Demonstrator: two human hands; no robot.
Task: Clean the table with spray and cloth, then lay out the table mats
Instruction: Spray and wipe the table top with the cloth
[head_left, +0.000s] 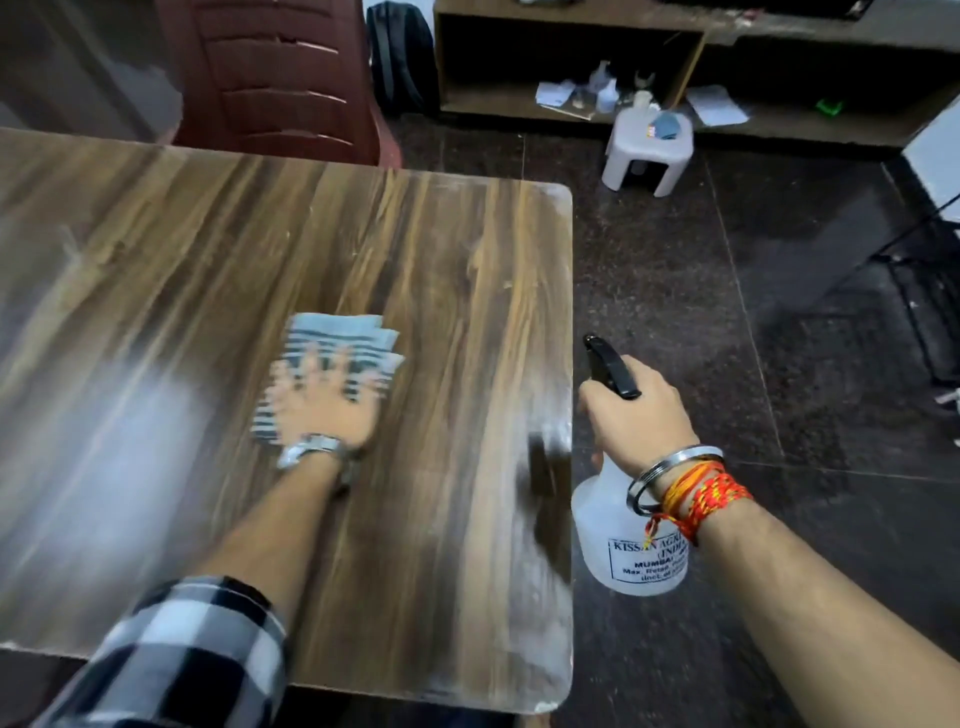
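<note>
A wooden table (156, 249) with a dark grain fills the left and centre. My left hand (324, 402) lies flat, fingers spread, on a folded blue-and-white striped cloth (343, 338) near the table's middle; hand and cloth are motion-blurred. My right hand (636, 410) grips the black trigger head of a translucent white spray bottle (631, 540), held in the air just off the table's right edge above the floor. No table mats are in view.
A maroon plastic chair (280, 73) stands behind the table's far edge. On the dark tiled floor to the right are a small white stool (647, 150), a low wooden shelf (566, 62) with clutter, and a black backpack (400, 57).
</note>
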